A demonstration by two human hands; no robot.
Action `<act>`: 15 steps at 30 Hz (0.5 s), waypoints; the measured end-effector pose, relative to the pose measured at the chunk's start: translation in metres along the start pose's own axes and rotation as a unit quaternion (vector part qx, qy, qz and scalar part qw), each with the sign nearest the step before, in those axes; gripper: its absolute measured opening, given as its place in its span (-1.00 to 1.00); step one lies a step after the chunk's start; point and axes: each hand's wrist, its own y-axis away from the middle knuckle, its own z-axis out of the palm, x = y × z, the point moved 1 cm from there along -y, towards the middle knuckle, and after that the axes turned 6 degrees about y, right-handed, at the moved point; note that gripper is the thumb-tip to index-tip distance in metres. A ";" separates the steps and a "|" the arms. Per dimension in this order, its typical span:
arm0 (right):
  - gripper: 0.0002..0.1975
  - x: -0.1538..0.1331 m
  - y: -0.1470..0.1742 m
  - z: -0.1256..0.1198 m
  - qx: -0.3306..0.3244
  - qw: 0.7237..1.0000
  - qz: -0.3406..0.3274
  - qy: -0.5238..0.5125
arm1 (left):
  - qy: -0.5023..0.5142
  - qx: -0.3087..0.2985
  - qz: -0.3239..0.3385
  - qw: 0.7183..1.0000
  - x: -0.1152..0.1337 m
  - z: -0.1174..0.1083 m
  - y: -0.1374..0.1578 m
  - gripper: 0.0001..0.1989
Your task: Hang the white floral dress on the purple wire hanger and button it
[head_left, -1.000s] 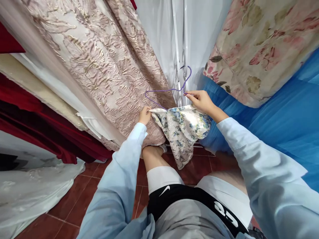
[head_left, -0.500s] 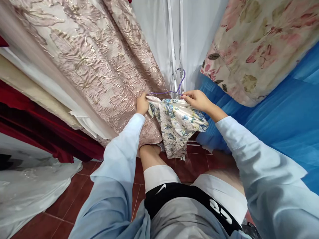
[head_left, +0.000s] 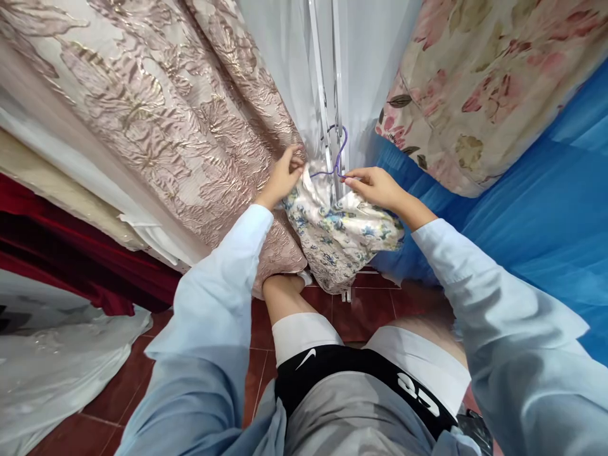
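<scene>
A purple clothes hanger point(head_left: 342, 142) hangs in front of white metal bars, with a floral garment point(head_left: 327, 234) in white, blue and yellow draped from it. My right hand point(head_left: 377, 185) pinches the hanger's right arm between thumb and fingertips, and the garment's right side drops below it. At the hanger's left end, my left hand point(head_left: 285, 174) has its fingers closed on the garment's upper edge. The left tip of the hanger is hidden by cloth and fingers. Below, the garment hangs in loose folds.
Pink embossed fabric point(head_left: 190, 126) hangs on the left, touching the area by my left arm. Dark red cloth point(head_left: 85, 253) lies further left. Floral cream fabric point(head_left: 475, 95) and blue tulle point(head_left: 522, 221) hang at right. Red floor tiles point(head_left: 361, 313) show below.
My left hand has moved up and to the right, lifting the garment's left edge along the hanger. The cloth now sags in the middle. My right hand stays on the hanger.
</scene>
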 end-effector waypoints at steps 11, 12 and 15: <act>-0.35 0.022 0.069 -0.033 0.041 0.996 0.069 0.037 | -0.099 -0.061 0.038 0.992 0.030 -0.007 0.062 -0.72; -0.35 0.024 0.070 -0.039 0.067 0.994 0.074 0.039 | -0.100 -0.046 0.041 0.993 0.037 -0.004 0.059 -0.73; -0.37 0.023 0.075 -0.062 0.108 0.989 0.102 -0.021 | -0.103 -0.013 0.052 0.993 0.060 0.007 0.045 -0.77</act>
